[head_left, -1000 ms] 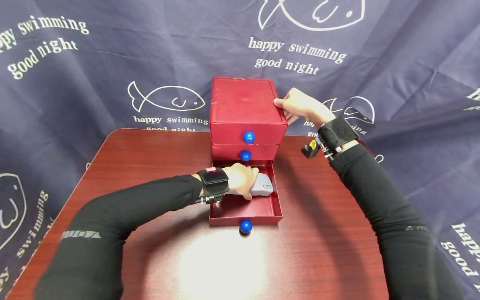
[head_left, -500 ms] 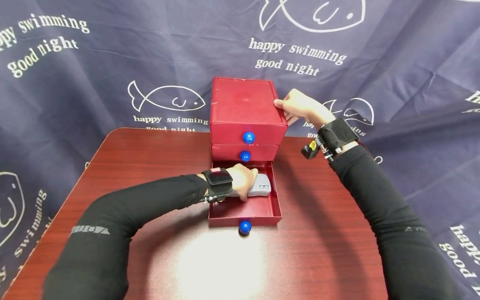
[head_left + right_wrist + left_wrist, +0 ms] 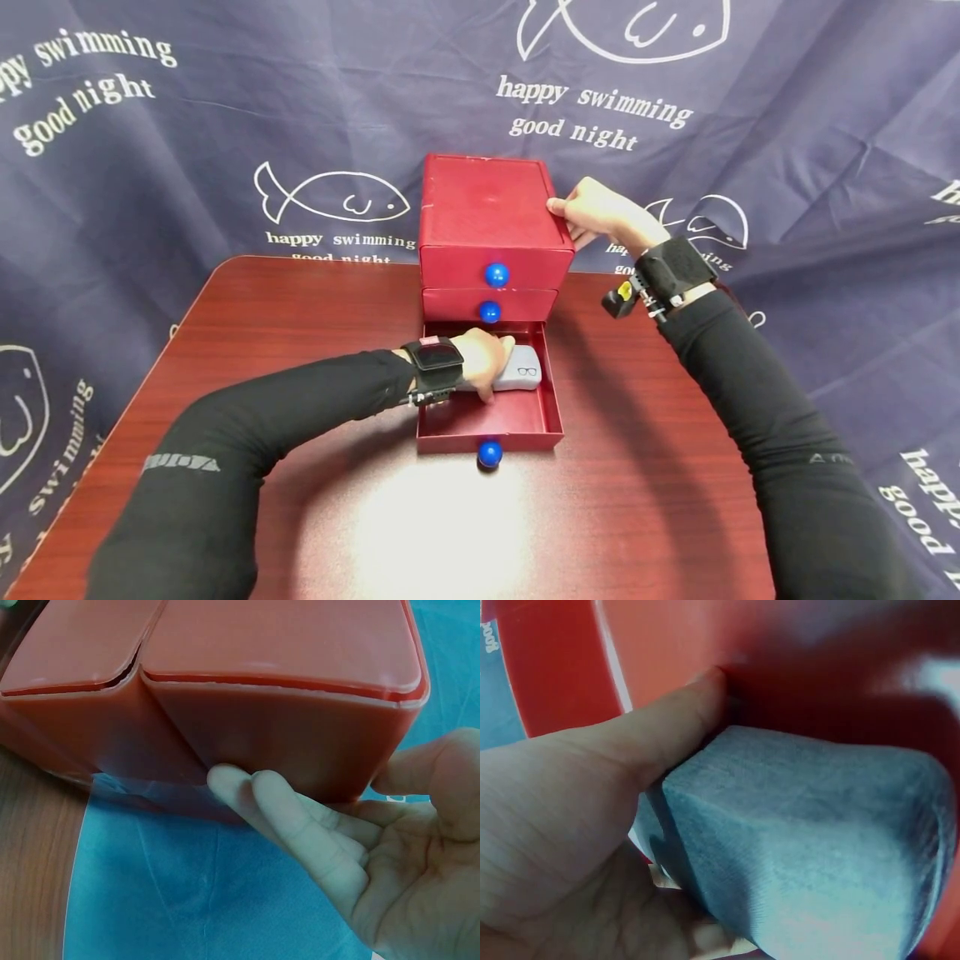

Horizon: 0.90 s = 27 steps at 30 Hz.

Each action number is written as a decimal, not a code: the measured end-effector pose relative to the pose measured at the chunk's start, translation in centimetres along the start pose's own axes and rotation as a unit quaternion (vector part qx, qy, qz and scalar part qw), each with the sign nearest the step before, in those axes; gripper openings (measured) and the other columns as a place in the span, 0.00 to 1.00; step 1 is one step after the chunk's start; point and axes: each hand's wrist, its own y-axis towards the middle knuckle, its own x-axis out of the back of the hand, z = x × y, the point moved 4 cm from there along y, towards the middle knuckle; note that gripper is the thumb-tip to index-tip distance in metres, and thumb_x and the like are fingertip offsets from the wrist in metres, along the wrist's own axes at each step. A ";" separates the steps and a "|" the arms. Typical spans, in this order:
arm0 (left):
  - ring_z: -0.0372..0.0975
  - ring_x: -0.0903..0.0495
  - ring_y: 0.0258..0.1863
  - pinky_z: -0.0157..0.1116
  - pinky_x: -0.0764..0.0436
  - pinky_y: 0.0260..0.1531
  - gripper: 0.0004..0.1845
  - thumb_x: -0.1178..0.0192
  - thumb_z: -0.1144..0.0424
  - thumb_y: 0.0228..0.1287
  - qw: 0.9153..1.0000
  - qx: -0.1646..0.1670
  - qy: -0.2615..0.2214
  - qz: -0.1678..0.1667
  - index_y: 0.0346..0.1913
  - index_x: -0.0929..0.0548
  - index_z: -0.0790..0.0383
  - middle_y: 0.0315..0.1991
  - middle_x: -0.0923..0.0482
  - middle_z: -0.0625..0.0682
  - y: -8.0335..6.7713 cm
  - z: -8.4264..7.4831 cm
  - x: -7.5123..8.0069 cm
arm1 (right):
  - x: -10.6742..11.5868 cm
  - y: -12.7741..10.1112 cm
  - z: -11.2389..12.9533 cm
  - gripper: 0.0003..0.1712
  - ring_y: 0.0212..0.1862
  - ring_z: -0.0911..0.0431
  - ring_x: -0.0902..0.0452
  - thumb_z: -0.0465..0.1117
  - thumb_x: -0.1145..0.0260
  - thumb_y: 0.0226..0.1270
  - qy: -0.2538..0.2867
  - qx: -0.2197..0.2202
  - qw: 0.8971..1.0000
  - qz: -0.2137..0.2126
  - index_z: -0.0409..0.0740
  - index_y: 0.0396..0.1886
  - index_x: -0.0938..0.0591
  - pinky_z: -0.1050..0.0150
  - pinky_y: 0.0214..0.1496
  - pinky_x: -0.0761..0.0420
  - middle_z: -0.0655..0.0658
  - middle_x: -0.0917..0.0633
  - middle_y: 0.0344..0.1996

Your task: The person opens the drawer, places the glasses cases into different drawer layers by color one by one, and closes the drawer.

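In the head view a red desktop drawer cabinet (image 3: 487, 200) stands on the table, its bottom drawer (image 3: 525, 421) pulled out. A grey glasses case (image 3: 521, 367) printed with a small pair of spectacles lies in that drawer. My left hand (image 3: 480, 358) grips the case's left part; the left wrist view has the thumb on one side of the case (image 3: 802, 817) and fingers on the other, partly hidden under it. My right hand (image 3: 596, 207) steadies the cabinet at its top right edge. Its thumb rests on top while extended fingers (image 3: 300, 832) touch the side panel.
Blue ball knobs mark the drawers, the lowest knob (image 3: 490, 454) jutting toward me from the open one. Upper drawers are closed. Dark red wood-grain tabletop (image 3: 322, 325) surrounds the cabinet, and a blue-grey printed cloth (image 3: 300, 108) hangs behind it.
My left wrist has shifted slightly to the right, while the glasses case has slid a little to the left in the drawer. My right hand and the cabinet have stayed in place.
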 end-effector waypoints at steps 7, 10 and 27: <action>0.45 0.17 0.48 0.41 0.16 0.51 0.46 0.21 0.40 0.47 1.000 -0.001 0.013 -0.006 0.59 0.34 0.62 0.48 0.17 0.56 0.4 0.2 -0.5 | 0.0 0.0 0.0 0.22 0.22 0.61 0.17 0.44 0.45 0.80 0.003 0.001 1.000 0.001 0.24 0.49 0.21 0.66 0.29 0.14 0.51 0.17 0.17; 0.45 0.16 0.47 0.41 0.16 0.50 0.45 0.21 0.40 0.47 1.000 -0.003 0.011 -0.010 0.57 0.34 0.61 0.46 0.17 0.55 0.5 0.3 -0.6 | 0.0 0.0 0.0 0.21 0.21 0.61 0.17 0.43 0.45 0.80 0.003 0.002 1.000 0.001 0.26 0.46 0.20 0.66 0.29 0.14 0.51 0.17 0.16; 0.43 0.16 0.40 0.40 0.15 0.46 0.33 0.25 0.48 0.55 1.000 -0.017 0.013 -0.015 0.52 0.34 0.60 0.43 0.16 0.53 -0.7 0.1 0.1 | 0.0 0.0 0.0 0.21 0.21 0.61 0.17 0.44 0.45 0.80 0.006 0.001 1.000 -0.001 0.25 0.47 0.20 0.66 0.29 0.14 0.51 0.17 0.17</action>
